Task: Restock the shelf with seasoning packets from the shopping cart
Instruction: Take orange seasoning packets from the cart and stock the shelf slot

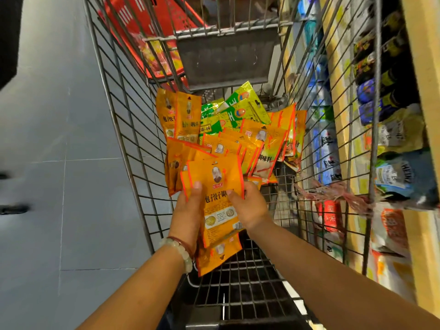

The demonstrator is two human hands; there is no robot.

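Inside the wire shopping cart (123, 129) I hold a stack of orange seasoning packets (217, 184) with both hands. My left hand (187, 215) grips the stack's left edge, thumb on top. My right hand (247, 206) grips its right edge, thumb on the front. More orange packets (259, 139) lie in a pile farther in, and green packets (238, 110) sit behind them. The shelf (419, 55) runs along the right side of the cart.
A red plastic basket (142, 27) sits beyond the cart's far end. The shelves on the right hold bagged goods (392, 179) and dark bottles (381, 75). Grey tiled floor (47, 139) spreads to the left. The cart's folding seat flap (226, 60) stands at the far end.
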